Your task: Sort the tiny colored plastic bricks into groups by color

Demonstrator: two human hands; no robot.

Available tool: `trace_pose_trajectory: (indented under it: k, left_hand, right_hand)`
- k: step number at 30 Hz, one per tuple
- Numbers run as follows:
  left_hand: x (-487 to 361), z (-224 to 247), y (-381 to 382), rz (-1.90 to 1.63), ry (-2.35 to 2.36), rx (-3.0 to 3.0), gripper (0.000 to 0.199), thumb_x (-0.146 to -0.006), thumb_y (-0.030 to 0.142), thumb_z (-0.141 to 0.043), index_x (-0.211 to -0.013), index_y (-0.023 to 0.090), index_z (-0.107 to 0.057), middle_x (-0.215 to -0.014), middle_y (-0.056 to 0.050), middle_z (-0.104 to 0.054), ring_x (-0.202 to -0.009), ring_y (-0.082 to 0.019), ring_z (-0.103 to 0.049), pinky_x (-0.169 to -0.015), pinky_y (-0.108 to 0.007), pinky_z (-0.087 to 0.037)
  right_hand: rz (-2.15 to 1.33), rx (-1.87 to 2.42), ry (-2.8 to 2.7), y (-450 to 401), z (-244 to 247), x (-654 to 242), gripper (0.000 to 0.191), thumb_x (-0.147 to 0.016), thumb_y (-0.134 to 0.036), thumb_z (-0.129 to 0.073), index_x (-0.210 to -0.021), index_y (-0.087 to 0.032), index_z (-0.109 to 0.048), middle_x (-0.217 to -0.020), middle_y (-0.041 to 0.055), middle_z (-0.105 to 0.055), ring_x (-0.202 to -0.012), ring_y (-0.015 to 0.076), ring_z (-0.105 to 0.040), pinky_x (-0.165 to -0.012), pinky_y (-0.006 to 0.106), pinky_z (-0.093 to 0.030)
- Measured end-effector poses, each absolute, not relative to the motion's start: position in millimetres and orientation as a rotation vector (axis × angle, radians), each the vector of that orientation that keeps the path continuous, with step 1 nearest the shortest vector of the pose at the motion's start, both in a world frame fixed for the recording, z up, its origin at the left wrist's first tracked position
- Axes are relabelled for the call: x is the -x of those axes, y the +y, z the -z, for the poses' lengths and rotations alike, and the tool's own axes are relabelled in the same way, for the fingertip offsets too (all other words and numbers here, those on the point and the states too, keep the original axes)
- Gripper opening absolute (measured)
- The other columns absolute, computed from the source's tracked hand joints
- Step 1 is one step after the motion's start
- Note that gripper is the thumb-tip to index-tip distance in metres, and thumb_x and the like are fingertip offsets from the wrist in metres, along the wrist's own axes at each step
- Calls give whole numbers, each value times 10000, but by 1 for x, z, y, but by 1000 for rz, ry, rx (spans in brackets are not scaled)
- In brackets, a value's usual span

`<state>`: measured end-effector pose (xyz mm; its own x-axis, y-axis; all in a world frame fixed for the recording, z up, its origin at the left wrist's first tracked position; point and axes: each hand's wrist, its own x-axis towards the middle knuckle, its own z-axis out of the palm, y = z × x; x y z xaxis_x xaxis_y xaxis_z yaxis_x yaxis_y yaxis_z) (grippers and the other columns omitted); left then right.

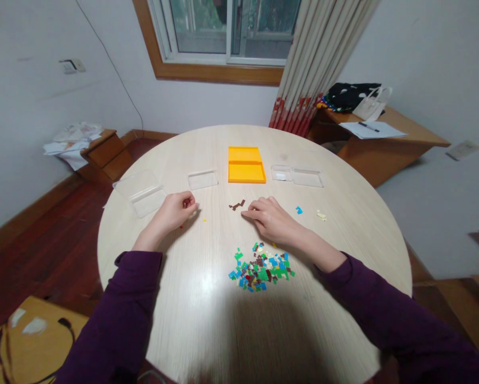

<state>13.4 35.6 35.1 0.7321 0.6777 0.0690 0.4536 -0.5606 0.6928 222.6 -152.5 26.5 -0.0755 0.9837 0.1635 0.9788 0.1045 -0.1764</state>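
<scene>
A: Left hand (pixel 174 209)?
B: Curled; cannot tell whether it pinches anything.
A: Right hand (pixel 271 217)?
B: Pointing just beside brown toy bricks (pixel 236 206); grip unclear. Mixed toy-brick pile (pixel 263 272): on round table (pixel 191 325), nearer wearer.

No text, label, brand, number or sign can be read. A white patch (pixel 280 176) in the clear case at the far right of the worktop (pixel 183 304) is too small to tell whether it is printed. Any writing on the sheets (pixel 373 130) under the pen (pixel 368 127) at the far right, or on the pile of papers (pixel 71 140) at the far left, is too small or blurred to make out.
</scene>
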Motion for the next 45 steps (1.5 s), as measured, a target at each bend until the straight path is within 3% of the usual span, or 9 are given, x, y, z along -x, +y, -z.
trace_pose_trajectory:
  k: [4,13,28,39,45]
  left_hand:
    - [-13,-36,35,-451,851,-2257,179,-780,258,-549,-623,203,-484,-542,9,-513,-533,-128,-458,-517,-266,-315]
    - [-13,-36,34,-441,841,-2265,163,-771,256,-544,-629,201,-488,-533,12,-505,-533,-124,-454,-517,-264,-314]
    - [-15,-36,36,-444,833,-2298,161,-771,227,-554,-624,191,-498,-566,7,-511,-571,-126,-449,-580,-280,-312]
    - [-14,-37,37,-475,826,-2306,160,-778,196,-542,-626,188,-492,-570,14,-510,-564,-117,-447,-571,-270,-311]
    - [-13,-37,37,-458,829,-2297,162,-790,208,-537,-635,190,-494,-557,15,-505,-546,-115,-444,-554,-269,-309]
  right_hand:
    - [49,1899,-2131,-177,-31,-222,355,-959,-119,-375,-1123,-177,-685,-983,112,-670,-918,229,-513,-789,364,-302]
    - [-112,1802,-2183,-218,-27,-210,281,-969,-141,-452,-1050,-177,-718,-949,90,-679,-898,206,-553,-802,356,-332]
    - [-183,1852,-2264,-179,-27,-193,293,-936,-96,-467,-1028,-162,-737,-967,103,-665,-936,225,-536,-813,361,-334]
    - [-320,1615,-2410,-201,-37,-181,324,-921,-77,-410,-1094,-163,-671,-1178,126,-681,-1115,215,-589,-942,400,-351]
    - [-213,1698,-2384,-195,-31,-180,327,-957,-104,-383,-1104,-157,-671,-1234,145,-659,-1143,233,-579,-956,421,-368]
